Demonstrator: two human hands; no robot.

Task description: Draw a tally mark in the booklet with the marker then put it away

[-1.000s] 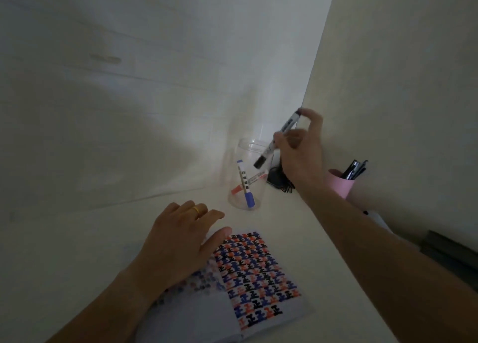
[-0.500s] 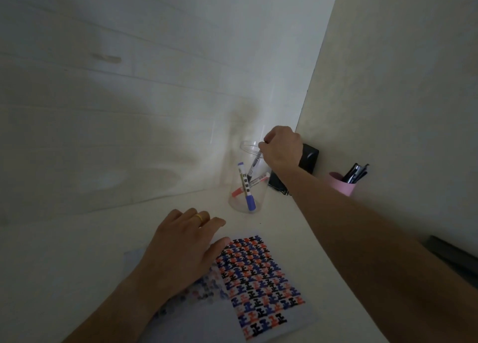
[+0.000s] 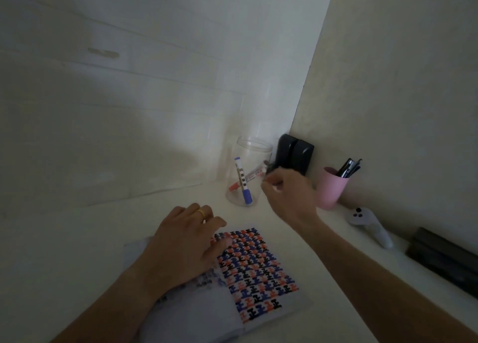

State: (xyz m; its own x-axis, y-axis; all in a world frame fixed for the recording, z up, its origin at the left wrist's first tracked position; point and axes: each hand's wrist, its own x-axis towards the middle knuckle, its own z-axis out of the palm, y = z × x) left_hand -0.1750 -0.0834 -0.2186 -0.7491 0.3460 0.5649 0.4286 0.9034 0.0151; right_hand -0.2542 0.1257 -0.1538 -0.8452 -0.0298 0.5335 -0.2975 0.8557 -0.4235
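The open booklet (image 3: 258,267) lies on the white desk, its right page filled with red, blue and black tally marks. My left hand (image 3: 186,247) rests flat on the left page, fingers spread, a gold ring on one finger. A clear plastic jar (image 3: 254,148) stands behind the booklet and holds a blue marker (image 3: 243,185) and a red marker (image 3: 245,179). A dark tip shows at the jar's right side, partly hidden by my right hand (image 3: 287,195). That hand hovers just right of the jar, fingers loosely curled and holding nothing.
A pink cup (image 3: 329,190) with dark pens stands right of the jar. A black device (image 3: 294,156) sits in the wall corner. A white controller (image 3: 370,226) and a dark flat object (image 3: 445,260) lie along the right wall.
My right hand lowered the black marker into the jar, let go of it, and drew back down to the right. My left hand stayed on the booklet.
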